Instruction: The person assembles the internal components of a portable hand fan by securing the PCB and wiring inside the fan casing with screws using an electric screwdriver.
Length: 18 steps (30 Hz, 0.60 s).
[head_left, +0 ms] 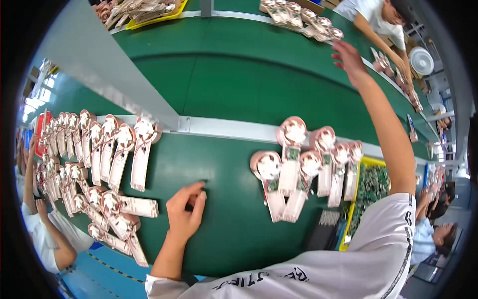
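My left hand [185, 212] hovers over the green work surface [219, 229], fingers loosely curled, with a gap between thumb and forefinger and nothing visible in it. Out at the far right, my right hand [350, 62] is raised with its fingers spread, near the end of a far row of pink handheld-fan halves [298, 17]. To the right of my left hand lies a cluster of pink fan halves [291, 132] with white blades; several show green circuit boards and red wires in their handles. More fan halves [142, 159] stand in rows at the left.
A grey metal post [119, 65] rises at the left from a metal rail [229, 129]. At right is a yellow tray [354, 212] of green circuit boards beside a dark box [326, 229]. A yellow tray [158, 19] of pink parts sits far left. Co-workers sit around.
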Available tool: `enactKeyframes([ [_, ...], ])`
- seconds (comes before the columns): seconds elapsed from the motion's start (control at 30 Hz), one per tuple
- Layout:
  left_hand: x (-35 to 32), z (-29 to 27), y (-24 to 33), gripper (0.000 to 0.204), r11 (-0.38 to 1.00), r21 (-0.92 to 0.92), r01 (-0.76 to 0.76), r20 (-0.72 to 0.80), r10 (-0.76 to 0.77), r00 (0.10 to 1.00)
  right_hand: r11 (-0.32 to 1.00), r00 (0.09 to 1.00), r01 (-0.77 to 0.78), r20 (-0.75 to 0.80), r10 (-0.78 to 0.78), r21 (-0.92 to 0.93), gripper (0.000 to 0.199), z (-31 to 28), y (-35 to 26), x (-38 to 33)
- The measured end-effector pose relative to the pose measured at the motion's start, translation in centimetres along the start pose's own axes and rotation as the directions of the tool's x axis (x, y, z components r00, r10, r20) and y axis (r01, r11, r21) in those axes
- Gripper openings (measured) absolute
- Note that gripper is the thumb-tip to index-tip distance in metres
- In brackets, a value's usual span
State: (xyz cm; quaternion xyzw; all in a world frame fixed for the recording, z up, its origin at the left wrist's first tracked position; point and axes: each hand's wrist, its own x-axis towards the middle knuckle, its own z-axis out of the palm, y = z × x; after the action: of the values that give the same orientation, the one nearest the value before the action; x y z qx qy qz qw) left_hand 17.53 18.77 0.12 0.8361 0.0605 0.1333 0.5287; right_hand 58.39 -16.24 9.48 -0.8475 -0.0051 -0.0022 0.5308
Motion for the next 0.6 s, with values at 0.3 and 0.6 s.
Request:
enactKeyframes([
  [0.3, -3.1, 5.1, 5.6, 0.076, 0.996, 0.051, -0.07, 0.288, 0.053, 0.956, 0.697, 0.956, 0.277, 0.26, -0.134, -0.661, 0.037, 0.9, -4.9, -25.7],
  [0.6, -2.2, 9.8, 4.8, 0.024, 0.947, 0.182, -0.264, 0.029, 0.263, 0.964, 0.876, 0.976, 0.198, 0.168, -0.136, -0.439, 0.048, 4.4, 0.7, -38.6],
])
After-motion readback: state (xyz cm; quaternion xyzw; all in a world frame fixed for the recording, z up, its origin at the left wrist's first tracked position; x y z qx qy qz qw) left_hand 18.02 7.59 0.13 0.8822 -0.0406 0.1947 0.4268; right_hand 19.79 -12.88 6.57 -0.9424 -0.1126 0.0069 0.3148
